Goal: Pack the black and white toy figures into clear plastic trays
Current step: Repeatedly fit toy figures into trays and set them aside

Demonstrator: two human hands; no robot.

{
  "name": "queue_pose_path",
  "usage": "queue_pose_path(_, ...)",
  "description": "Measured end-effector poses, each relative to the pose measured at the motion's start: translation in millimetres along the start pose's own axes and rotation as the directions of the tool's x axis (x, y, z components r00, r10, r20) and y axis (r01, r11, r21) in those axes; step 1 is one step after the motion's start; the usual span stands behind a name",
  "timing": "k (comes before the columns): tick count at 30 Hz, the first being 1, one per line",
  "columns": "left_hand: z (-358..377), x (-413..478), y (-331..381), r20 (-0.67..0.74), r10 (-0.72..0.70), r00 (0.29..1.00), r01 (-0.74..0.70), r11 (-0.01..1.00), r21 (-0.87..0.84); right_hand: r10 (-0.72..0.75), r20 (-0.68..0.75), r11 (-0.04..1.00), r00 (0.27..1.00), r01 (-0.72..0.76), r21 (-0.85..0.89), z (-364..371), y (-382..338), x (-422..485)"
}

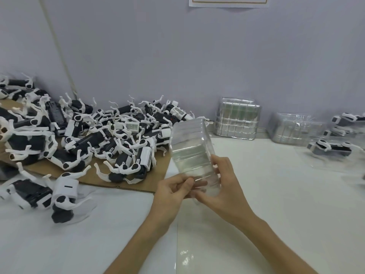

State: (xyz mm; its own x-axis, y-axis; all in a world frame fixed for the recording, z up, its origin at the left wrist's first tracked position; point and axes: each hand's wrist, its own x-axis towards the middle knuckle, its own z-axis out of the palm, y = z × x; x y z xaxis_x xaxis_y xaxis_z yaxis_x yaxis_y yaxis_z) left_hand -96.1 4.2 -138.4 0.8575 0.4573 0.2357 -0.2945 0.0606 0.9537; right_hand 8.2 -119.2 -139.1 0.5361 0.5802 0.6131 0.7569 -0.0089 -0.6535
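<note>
Head view: both hands hold one clear plastic tray [191, 153] tilted in the air above the white table [276, 214], its far end raised toward the wall [177, 56]. The left hand [173, 187] pinches the tray's near edge between thumb and curled fingers. The right hand [227, 184] has its fingers curled round the tray's right side and near end. The held tray looks empty.

Black and white toy figures [110, 135] lie heaped on a cardboard sheet [138, 180] to the left. One loose figure [41, 194] lies on the table just in front of the sheet. Two stacks of clear trays [238, 119] [294, 128] stand against the wall. At far right, a figure in a tray [329, 149] rests on the table, with more figures [347, 119] behind it.
</note>
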Motion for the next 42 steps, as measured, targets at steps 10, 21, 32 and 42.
queue_pose_path(10, -3.5, 0.6, -0.5, -0.039, 0.016, 0.999, -0.017, 1.0, -0.01, -0.001, 0.008, 1.0, 1.0, 0.001, -0.004, 0.5, -1.8, 0.4)
queue_pose_path(21, -2.5, -1.0, 1.5, -0.043, 0.072, 0.996, -0.073, 0.997, -0.015, -0.008, 0.013, 1.0, 1.0, 0.008, 0.002, -0.2, -5.5, 0.0)
queue_pose_path(32, -3.2, 0.7, 2.6, 0.122, -0.056, 0.991, 0.073, 0.987, -0.141, 0.099, 0.011, 0.95, 0.995, -0.098, 0.296, -8.6, -6.7, 4.1)
queue_pose_path(42, -8.1, 2.3, 1.1, 0.307, -0.077, 0.949, 0.159, 0.954, -0.252, 0.167, 0.052, 0.885, 0.985, -0.173, 0.432, -12.7, -2.7, 5.3)
